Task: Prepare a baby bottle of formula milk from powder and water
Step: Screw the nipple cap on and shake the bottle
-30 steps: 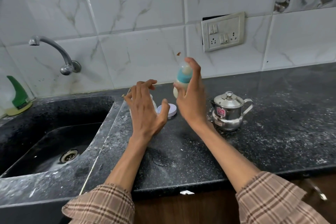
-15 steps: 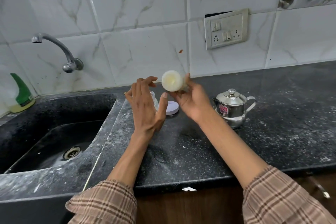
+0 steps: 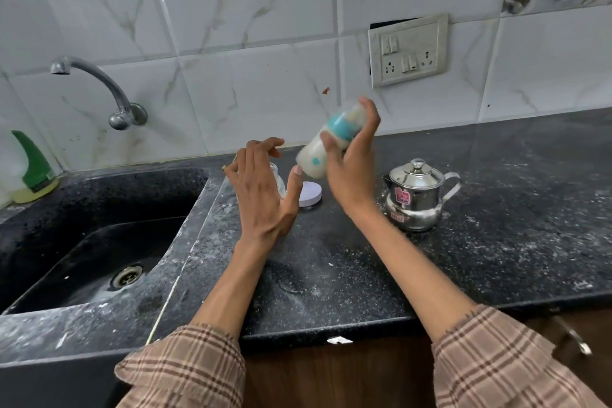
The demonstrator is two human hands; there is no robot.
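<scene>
My right hand [image 3: 351, 169] grips a baby bottle [image 3: 328, 144] with a teal collar and milky white liquid inside. It is held above the counter, tilted and blurred, teat end up to the right. My left hand [image 3: 261, 192] hovers open beside it, fingers spread, holding nothing. Behind the left hand stands a small glass jar [image 3: 277, 179], partly hidden. A round pale lid [image 3: 311, 194] lies flat on the counter next to the jar.
A steel kettle [image 3: 415, 194] with a lid stands right of my right hand. The black speckled countertop [image 3: 480, 258] is dusted with white powder. A black sink [image 3: 99, 242] with a wall tap [image 3: 99, 89] lies to the left. A green bottle [image 3: 33, 169] stands at its far corner.
The bottle has swung from base-toward-me and level to tilted with the teat end up again. My left hand stays open in place.
</scene>
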